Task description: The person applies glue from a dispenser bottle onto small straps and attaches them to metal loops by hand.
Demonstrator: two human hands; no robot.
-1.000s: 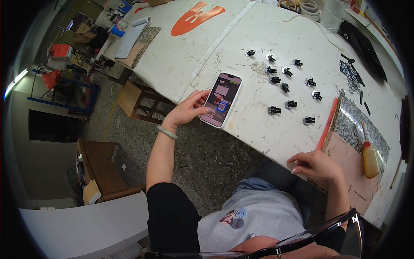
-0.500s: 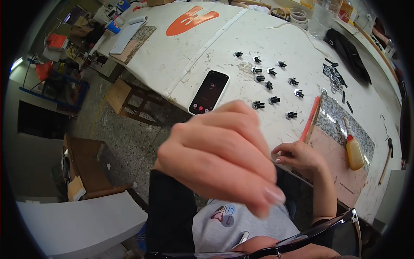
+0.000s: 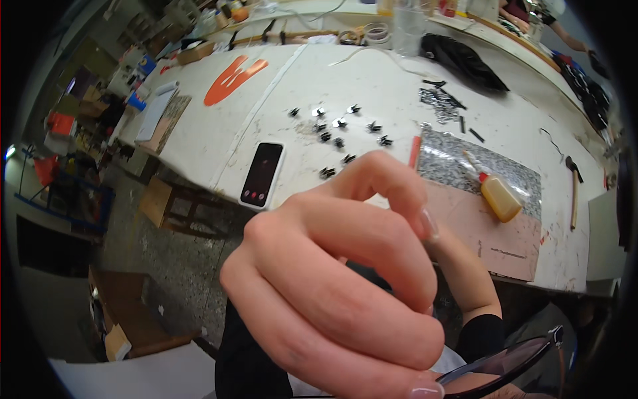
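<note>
My left hand (image 3: 332, 272) is raised close to the camera and fills the middle of the view. Its fingers are curled inward; whatever they may hold is hidden. Behind it, my right forearm (image 3: 462, 269) reaches in from the lower right, its hand covered by the left one. Beyond my hands, several small black pieces with silver metal parts (image 3: 340, 124) stand scattered on the white table (image 3: 372, 73). A phone (image 3: 262, 174) with a dark screen lies to their left. Nearest the right forearm, a squeeze bottle of yellow liquid (image 3: 500, 198) rests on its side upon a speckled stone slab (image 3: 452, 147).
A pinkish board (image 3: 505, 251) covers the slab's near part, beside a red strip (image 3: 415, 153). Farther back lie black strips and metal rings (image 3: 440, 103), a black bag (image 3: 462, 63) and an orange cutout (image 3: 229, 81). A hammer (image 3: 574, 193) is far right; a wooden stool (image 3: 179, 206) stands left.
My left hand has come nearer the camera and its index finger has lifted and bent. My right hand has become hidden behind it. The view has shifted, moving the table leftward.
</note>
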